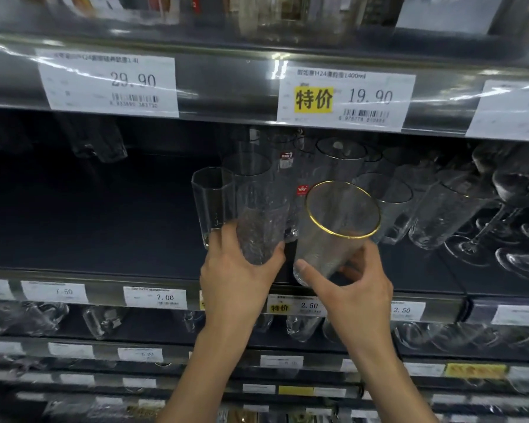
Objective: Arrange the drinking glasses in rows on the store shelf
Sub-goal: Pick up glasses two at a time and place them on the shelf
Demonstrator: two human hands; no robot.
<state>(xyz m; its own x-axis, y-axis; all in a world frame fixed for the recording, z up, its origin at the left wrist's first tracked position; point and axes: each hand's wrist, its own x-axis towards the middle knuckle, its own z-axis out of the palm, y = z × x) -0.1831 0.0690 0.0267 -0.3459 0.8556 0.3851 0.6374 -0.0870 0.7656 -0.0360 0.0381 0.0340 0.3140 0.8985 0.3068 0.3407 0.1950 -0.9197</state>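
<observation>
Midway: left hand (235,270) gripped a clear glass (261,221), right hand (353,288) gripped a gold-rimmed glass (336,227) at the shelf (104,239) front, rows behind partly formed, left side still bare.

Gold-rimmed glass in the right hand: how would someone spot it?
Find the dark shelf under the 19.90 price tag. At its front the right hand grips the gold-rimmed glass. Unlike the left hand's plain-rimmed glass, its mouth is ringed in gold.
</observation>
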